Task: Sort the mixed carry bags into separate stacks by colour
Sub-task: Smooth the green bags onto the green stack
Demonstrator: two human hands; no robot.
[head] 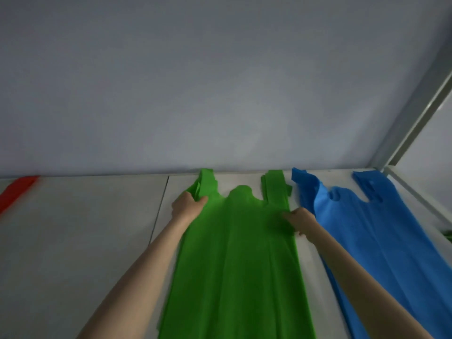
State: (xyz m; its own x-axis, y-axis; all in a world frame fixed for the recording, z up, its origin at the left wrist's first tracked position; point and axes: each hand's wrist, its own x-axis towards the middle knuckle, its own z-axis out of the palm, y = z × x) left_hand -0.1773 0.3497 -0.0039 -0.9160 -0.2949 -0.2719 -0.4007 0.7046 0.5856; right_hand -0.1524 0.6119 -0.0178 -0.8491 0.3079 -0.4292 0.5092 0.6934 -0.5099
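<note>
The left hand (pixel 187 204) grips the left shoulder of the green bags (pixel 234 260), thumb on top and fingers curled under the edge just below the left handle strap. The right hand (pixel 300 222) rests on the stack's right edge, fingers bent and pressing down; I cannot tell whether it pinches the fabric. Left of the left hand the pale table (pixel 85 228) lies bare and open out to a red bag (pixel 17 190) at the far corner. Just right of the right hand lies the blue bags (pixel 367 228), near the green without overlapping. Beyond both hands the handle straps reach almost to the grey wall (pixel 220 81). The green fabric is flat with long lengthwise creases.
</note>
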